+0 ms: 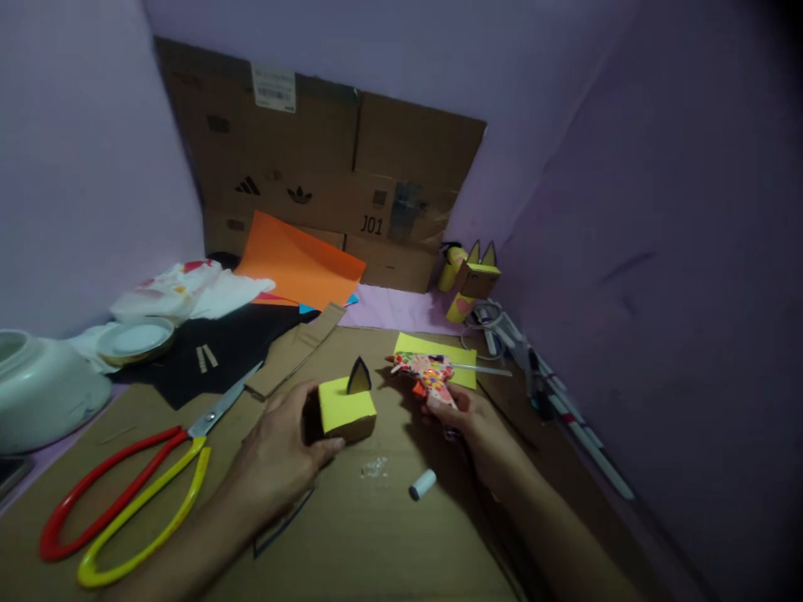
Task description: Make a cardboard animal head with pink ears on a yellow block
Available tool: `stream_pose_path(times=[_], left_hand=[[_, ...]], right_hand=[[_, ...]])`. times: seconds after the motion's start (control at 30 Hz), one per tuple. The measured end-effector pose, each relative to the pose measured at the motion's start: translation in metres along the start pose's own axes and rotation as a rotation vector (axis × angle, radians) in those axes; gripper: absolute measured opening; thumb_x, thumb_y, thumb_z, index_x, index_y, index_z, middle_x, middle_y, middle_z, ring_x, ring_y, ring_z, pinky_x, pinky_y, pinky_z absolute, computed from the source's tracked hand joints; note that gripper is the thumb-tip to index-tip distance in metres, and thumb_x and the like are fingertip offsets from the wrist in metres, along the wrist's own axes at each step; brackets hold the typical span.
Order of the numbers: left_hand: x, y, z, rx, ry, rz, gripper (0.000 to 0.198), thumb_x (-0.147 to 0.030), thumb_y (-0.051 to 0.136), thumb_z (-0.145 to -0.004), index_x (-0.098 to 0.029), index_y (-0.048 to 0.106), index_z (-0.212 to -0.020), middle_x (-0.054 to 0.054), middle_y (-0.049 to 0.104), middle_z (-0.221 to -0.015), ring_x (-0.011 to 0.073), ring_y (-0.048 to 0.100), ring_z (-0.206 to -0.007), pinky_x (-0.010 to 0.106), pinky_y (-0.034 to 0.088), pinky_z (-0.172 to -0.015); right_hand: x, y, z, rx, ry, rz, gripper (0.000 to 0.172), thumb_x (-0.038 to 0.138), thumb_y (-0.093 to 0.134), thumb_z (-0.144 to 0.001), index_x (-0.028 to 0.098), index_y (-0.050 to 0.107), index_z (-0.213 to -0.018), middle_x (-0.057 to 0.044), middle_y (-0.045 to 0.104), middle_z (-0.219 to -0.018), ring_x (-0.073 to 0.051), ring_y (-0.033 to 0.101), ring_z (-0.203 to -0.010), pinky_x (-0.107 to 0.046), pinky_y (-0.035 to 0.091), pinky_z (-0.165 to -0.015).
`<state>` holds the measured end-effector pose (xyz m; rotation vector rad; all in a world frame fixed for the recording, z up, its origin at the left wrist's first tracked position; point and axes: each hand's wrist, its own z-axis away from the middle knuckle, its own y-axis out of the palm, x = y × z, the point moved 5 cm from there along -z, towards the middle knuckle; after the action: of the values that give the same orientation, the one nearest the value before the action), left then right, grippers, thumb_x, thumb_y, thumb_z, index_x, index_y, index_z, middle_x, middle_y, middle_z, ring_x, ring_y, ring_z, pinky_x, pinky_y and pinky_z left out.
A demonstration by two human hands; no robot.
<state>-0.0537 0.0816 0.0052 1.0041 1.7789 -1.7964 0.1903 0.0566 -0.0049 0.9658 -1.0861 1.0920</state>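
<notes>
- Box (pixel 345 408), topped by one ear (pixel 360 378), is gripped by the left hand (pixel 283 441).
- Glue gun (pixel 432 378) is grasped by the right hand (pixel 475 425).
- The two hands are held apart.

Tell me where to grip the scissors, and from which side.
Probably take the scissors by the red handle and yellow handle, coming from the near left: their big loops lie toward the person, the blades point away, and the left forearm runs along the loops' right.
</notes>
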Motion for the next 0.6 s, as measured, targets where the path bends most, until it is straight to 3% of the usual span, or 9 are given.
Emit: stream_pose_path(times=[0.13,0.33,0.5,0.57,0.6], left_hand=[[0.003,0.002,-0.002,0.037,-0.008,-0.047,0.048,-0.028,0.065,-0.071,-0.019,0.053,-0.117,0.012,0.061,-0.12,0.0318,0.057,-0.113,0.049,0.043,-0.096],[0.003,0.003,-0.003,0.077,-0.021,-0.039,0.054,-0.03,0.065,-0.071,-0.018,0.051,-0.121,0.012,0.061,-0.124,0.0315,0.056,-0.116,0.047,0.042,-0.099],[0.004,-0.011,-0.002,0.05,-0.004,-0.153,0.078,-0.032,0.068,-0.065,-0.016,0.041,-0.136,0.015,0.051,-0.138,0.0346,0.051,-0.122,0.049,0.038,-0.103],[0.004,-0.024,-0.002,-0.009,-0.001,-0.159,0.069,-0.036,0.068,-0.064,-0.019,0.051,-0.128,0.013,0.055,-0.132,0.0333,0.058,-0.11,0.045,0.046,-0.094],[0.004,-0.031,-0.002,-0.046,0.0,-0.141,0.059,-0.038,0.067,-0.065,-0.021,0.057,-0.12,0.01,0.06,-0.124,0.0307,0.062,-0.101,0.041,0.05,-0.086]], right_hand=[[0.002,-0.002,-0.002,0.013,-0.024,0.087,0.038,0.036,0.078,-0.059,0.014,0.073,-0.09,-0.006,0.074,-0.084,-0.018,0.066,-0.072,-0.027,0.051,-0.066],[0.006,-0.025,-0.017,-0.061,-0.1,0.301,0.031,0.03,0.076,-0.057,0.016,0.076,-0.085,-0.009,0.078,-0.088,-0.028,0.069,-0.083,-0.036,0.053,-0.071],[0.019,-0.033,0.004,-0.106,-0.208,0.469,0.025,0.028,0.071,-0.066,0.016,0.076,-0.088,-0.012,0.076,-0.09,-0.029,0.068,-0.083,-0.041,0.05,-0.076],[0.027,-0.024,0.022,-0.026,-0.298,0.554,0.018,0.02,0.072,-0.065,0.019,0.076,-0.083,-0.009,0.074,-0.09,-0.025,0.066,-0.085,-0.036,0.048,-0.076],[0.029,-0.01,0.032,0.151,-0.395,0.686,0.016,0.016,0.069,-0.069,0.02,0.075,-0.083,-0.007,0.073,-0.088,-0.023,0.066,-0.083,-0.034,0.048,-0.074]])
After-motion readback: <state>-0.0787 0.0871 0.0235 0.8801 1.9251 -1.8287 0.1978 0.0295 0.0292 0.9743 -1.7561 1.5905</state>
